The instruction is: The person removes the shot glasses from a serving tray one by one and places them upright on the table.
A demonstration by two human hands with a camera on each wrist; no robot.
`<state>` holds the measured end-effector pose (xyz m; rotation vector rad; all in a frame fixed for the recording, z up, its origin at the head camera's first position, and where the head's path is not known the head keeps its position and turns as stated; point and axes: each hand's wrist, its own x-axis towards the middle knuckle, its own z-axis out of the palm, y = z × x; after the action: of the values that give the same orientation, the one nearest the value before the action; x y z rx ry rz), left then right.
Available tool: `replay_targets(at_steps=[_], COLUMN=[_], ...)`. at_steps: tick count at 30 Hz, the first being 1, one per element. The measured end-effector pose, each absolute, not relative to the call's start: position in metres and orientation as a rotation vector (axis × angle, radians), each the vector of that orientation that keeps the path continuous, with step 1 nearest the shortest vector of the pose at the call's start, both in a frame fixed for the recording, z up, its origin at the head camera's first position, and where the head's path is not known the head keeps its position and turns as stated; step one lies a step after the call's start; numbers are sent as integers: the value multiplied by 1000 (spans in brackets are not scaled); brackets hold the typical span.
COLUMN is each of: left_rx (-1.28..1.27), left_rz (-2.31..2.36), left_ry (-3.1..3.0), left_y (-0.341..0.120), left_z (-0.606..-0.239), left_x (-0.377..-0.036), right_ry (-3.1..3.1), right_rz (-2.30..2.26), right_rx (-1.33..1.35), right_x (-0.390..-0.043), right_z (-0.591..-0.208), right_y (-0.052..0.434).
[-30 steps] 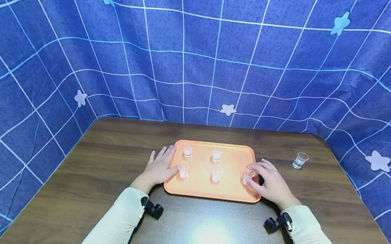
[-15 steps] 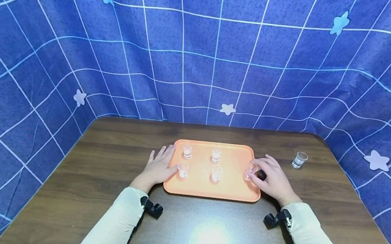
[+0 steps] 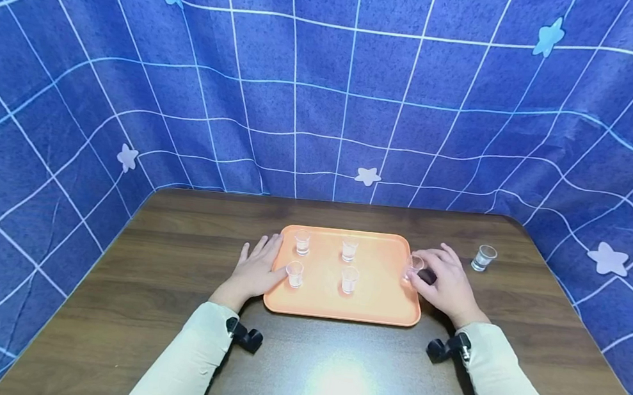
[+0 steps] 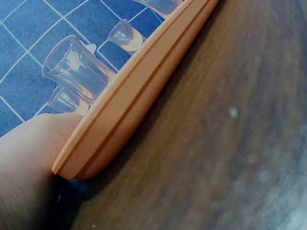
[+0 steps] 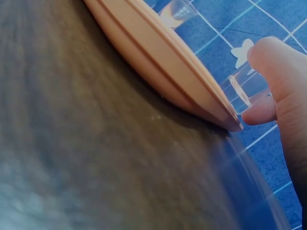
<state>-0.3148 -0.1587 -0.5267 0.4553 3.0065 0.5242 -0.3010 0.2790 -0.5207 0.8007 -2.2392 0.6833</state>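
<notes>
The right hand [image 3: 446,283] pinches a small clear glass [image 3: 414,265] at the right edge of the orange tray [image 3: 375,300], mid-tabletop [image 3: 168,285]. The left hand [image 3: 255,271] lies flat, fingers straight, against the tray's left edge

— What sort of place is this?
— A staged recording booth, not a lived-in room. A blue cloth [image 3: 328,83] printed with a white grid and stars hangs on three sides of a dark wood table [image 3: 183,254].
— Anything else?
— Only an orange tray [image 3: 375,300] of small clear cups [image 3: 349,248]; black camera mounts [image 3: 246,337] sit on both wrists.
</notes>
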Motion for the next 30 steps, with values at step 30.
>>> replay_targets(at_steps=[30], left_rx=[450], left_rz=[525], left_ry=[3003], left_y=[-158], left_z=[-524], left_x=[-314], right_ry=[-2449], right_rz=[582], right_rx=[352], right_x=[-306], right_z=[-521], right_y=[292])
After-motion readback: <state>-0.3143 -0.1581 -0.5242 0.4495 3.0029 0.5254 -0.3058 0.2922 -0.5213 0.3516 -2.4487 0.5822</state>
